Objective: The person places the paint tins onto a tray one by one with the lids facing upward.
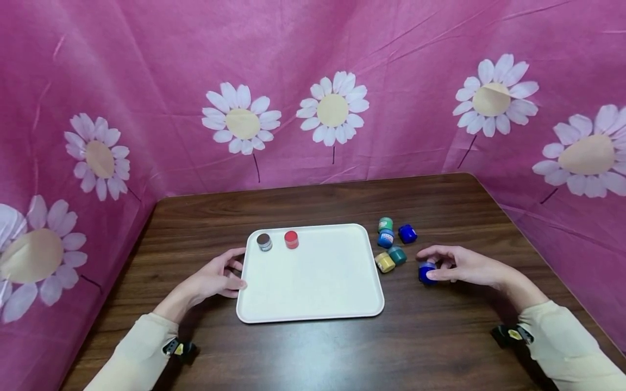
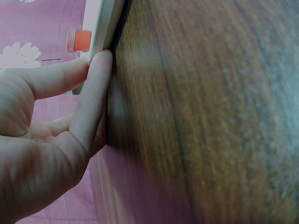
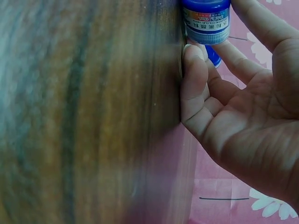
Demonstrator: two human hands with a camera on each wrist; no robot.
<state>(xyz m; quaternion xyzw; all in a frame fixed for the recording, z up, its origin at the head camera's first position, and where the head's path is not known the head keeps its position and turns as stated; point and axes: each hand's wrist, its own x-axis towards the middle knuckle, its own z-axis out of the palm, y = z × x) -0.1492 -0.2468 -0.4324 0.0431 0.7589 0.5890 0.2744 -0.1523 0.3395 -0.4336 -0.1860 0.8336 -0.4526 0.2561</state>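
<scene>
My left hand [image 1: 217, 276] grips the left edge of a white tray [image 1: 318, 293], thumb at the rim. In the left wrist view the fingers [image 2: 97, 79] reach that edge, low by the tabletop. On the tray's far left part stand a dark brown paint jar [image 1: 264, 243] and a red paint jar [image 1: 291, 240]. Right of the tray, my right hand [image 1: 462, 265] holds a dark blue paint jar [image 1: 426, 273] between thumb and fingers. Its printed gouache label [image 3: 207, 21] shows in the right wrist view.
Close to the tray's right side sit a green jar [image 1: 385, 224], a blue jar [image 1: 386, 239], a yellow jar [image 1: 385, 263] and a teal jar [image 1: 397, 254]. Another dark blue jar [image 1: 407, 234] lies beside them. Pink flowered cloth [image 1: 293, 174] borders the wooden table [image 1: 313, 353].
</scene>
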